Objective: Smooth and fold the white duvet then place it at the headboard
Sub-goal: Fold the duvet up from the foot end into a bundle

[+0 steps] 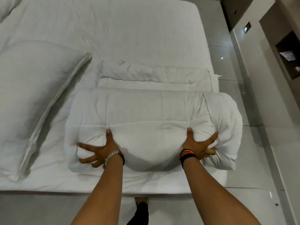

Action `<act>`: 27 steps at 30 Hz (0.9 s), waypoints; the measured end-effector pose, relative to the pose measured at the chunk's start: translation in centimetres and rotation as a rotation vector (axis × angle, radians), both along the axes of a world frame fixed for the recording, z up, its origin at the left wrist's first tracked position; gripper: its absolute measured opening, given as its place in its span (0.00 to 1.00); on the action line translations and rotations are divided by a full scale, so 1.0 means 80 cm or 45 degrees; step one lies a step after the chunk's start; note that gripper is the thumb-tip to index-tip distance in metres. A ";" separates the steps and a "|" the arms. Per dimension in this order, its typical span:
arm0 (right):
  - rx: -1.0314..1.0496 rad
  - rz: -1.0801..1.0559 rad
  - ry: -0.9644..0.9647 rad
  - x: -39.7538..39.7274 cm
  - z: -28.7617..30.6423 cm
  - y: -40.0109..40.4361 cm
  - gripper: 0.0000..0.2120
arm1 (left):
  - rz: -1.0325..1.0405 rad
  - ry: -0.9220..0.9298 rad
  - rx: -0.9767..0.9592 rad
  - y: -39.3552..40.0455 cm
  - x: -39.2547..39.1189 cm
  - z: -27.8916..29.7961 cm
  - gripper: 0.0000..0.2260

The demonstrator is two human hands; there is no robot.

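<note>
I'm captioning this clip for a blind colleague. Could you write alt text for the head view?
Two hands, the left hand and the right hand, press with spread fingers on a bulky folded white duvet near the edge of a white bed. A white pillow lies left of it.

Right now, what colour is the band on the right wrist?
Black wristband with orange-red stripes; head view.

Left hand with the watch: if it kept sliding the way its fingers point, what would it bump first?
Probably the pillow. The left hand lies spread on the folded duvet, fingers pointing left; past the duvet's edge lies that pillow.
</note>
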State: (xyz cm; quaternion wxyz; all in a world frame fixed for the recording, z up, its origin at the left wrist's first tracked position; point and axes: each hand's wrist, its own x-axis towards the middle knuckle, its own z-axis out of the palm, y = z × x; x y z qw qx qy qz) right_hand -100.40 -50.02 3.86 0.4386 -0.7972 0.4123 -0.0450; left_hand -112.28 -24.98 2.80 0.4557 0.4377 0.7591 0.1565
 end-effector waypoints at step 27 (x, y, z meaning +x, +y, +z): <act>0.306 0.456 -0.133 -0.286 0.116 -0.195 0.37 | -0.491 -0.121 0.494 -0.117 -0.325 0.138 0.28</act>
